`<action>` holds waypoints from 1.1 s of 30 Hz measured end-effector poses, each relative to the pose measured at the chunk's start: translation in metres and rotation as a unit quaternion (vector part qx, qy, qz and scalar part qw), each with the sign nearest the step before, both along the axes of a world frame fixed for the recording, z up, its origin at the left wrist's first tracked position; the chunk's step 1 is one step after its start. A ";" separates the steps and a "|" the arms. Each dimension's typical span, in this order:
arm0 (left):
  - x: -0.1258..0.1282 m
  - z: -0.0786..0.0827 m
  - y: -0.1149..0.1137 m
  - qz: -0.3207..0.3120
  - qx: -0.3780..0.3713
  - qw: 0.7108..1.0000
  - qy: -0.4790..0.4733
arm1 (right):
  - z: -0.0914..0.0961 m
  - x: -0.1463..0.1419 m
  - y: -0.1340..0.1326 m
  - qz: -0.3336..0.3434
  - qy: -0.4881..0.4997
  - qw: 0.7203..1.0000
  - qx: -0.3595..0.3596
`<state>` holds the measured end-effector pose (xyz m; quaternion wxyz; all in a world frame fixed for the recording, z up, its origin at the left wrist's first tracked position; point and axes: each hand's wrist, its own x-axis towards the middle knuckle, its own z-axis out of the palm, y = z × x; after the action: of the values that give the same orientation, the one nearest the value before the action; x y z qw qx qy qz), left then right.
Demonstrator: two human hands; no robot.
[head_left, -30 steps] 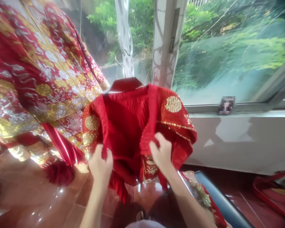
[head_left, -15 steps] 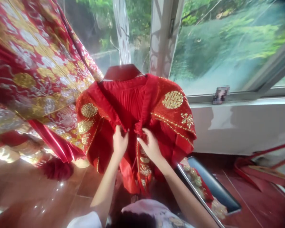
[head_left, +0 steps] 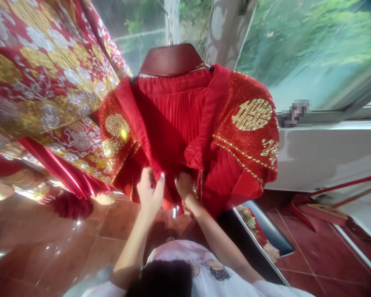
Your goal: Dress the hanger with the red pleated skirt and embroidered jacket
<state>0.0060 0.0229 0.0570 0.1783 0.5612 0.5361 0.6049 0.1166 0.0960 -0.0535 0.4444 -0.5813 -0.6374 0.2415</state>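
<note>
Jacket: likely soft; plain edges grip best.
Left hand: 7 o'clock, fingers slightly parted, my hold unclear.
Right hand: 6 o'clock, curled, grip hidden.

Looks matt and pleated inside, glitter-rough outside, on the gold-trimmed red cloth jacket, and smooth on the broad dark-red hanger.

Looks bright with daylight from the window; flares on gold embroidery, glints off the floor, falls to shadow inside the red garment; smears toward the edges.
</note>
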 end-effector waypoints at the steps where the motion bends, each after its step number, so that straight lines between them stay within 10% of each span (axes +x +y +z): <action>1: 0.000 0.001 -0.002 -0.001 0.002 1.000 -0.007 | -0.002 0.002 0.004 -0.005 -0.003 1.000 -0.009; 5: -0.002 -0.016 -0.008 -0.030 0.027 0.994 -0.103 | -0.013 0.004 0.007 -0.001 -0.004 0.999 -0.048; 12: -0.007 -0.131 0.011 -0.092 -0.109 0.989 0.033 | -0.024 0.005 -0.019 0.065 0.028 0.995 -0.070; 16: 0.000 -0.170 0.033 -0.141 -0.125 0.980 0.066 | -0.031 0.008 -0.038 0.093 0.056 0.992 -0.065; 24: 0.011 -0.186 0.034 -0.175 -0.127 0.975 0.052 | -0.053 0.014 -0.046 0.022 0.135 0.988 -0.076; 33: 0.005 -0.188 0.037 -0.186 -0.156 0.969 0.042 | -0.038 0.011 -0.052 -0.014 0.144 0.986 -0.082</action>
<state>0.0107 0.0596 -0.1310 0.3503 0.6414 0.5172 0.4455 0.1279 0.0440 -0.0915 0.4862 -0.5833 -0.5366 0.3681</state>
